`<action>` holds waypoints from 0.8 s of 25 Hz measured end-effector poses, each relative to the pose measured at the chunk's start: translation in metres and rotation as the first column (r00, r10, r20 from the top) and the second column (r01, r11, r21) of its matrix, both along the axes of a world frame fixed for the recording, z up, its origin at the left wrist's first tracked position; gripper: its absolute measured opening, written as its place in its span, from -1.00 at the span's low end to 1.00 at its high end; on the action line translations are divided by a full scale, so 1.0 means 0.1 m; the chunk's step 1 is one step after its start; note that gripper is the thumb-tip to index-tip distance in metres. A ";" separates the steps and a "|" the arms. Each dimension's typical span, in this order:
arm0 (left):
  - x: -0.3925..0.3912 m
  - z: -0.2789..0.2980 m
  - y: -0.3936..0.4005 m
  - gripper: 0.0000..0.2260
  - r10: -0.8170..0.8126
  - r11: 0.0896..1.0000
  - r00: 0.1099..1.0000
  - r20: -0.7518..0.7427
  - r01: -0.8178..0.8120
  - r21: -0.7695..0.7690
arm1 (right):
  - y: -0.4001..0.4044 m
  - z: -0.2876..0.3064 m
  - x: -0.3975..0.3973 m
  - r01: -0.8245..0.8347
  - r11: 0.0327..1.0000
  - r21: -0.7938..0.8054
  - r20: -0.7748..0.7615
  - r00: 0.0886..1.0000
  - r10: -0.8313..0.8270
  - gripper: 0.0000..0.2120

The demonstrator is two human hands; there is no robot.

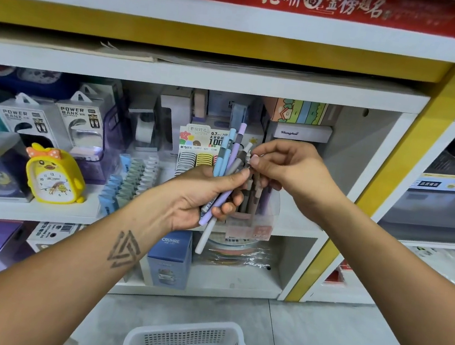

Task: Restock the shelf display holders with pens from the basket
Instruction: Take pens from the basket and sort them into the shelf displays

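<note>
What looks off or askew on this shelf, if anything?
Nothing is spilled or broken. The left hand grips a loose bunch of pens fanned at uneven heights, one white pen hanging well below the rest. The right hand pinches a pen top above the clear holder.

Pens [226, 169] in left hand [199, 197]

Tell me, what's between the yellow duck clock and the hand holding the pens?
In the head view, rows of blue and green clips sit between the duck clock and the left hand.

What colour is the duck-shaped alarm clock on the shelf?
Yellow, with an orange polka-dot bow; the duck clock shows in the head view.
</note>
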State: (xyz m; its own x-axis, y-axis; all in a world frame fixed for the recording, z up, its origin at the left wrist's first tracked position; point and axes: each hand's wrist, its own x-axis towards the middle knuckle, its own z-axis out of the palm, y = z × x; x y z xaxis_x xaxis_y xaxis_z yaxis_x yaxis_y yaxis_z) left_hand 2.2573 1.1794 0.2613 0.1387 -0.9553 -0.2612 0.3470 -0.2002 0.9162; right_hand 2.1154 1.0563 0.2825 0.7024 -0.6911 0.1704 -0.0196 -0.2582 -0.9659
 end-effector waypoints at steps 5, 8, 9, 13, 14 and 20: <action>0.01 0.02 -0.01 -0.75 0.007 1.000 1.000 -0.009 -0.007 0.007 | -0.08 0.01 -0.06 -0.007 0.993 0.114 0.081 0.997 -0.002 -0.90; -0.02 0.01 -0.02 -0.77 0.043 0.999 0.999 0.001 -0.043 0.018 | -0.08 0.00 -0.09 -0.037 0.989 0.145 0.124 0.992 0.019 -0.89; -0.03 0.01 -0.03 -0.77 0.074 0.997 0.997 0.006 -0.074 0.027 | -0.09 0.01 -0.10 -0.036 0.988 0.149 0.149 0.989 0.013 -0.90; 0.00 -0.01 -0.08 -0.79 0.245 0.967 0.969 0.013 -0.246 0.067 | -0.24 0.04 -0.19 0.193 0.981 -0.010 0.149 0.971 -0.189 -0.86; 0.01 -0.01 -0.09 -0.79 0.261 0.962 0.965 0.025 -0.262 0.074 | -0.27 0.03 -0.22 0.267 0.957 -0.113 0.125 0.959 -0.253 -0.84; -0.02 -0.01 -0.11 -0.84 0.169 0.983 0.985 0.037 -0.171 0.060 | -0.18 -0.12 -0.28 0.005 0.605 -0.796 -0.169 0.958 -0.230 -0.92</action>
State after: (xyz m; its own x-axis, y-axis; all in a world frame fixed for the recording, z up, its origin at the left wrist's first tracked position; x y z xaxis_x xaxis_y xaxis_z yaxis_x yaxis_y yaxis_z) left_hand 2.2549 1.1686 0.2602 0.3073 -0.8987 -0.3129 0.3518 -0.1982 0.9148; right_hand 2.0870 1.0387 0.2702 0.7186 -0.4499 0.5303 -0.2956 -0.8878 -0.3527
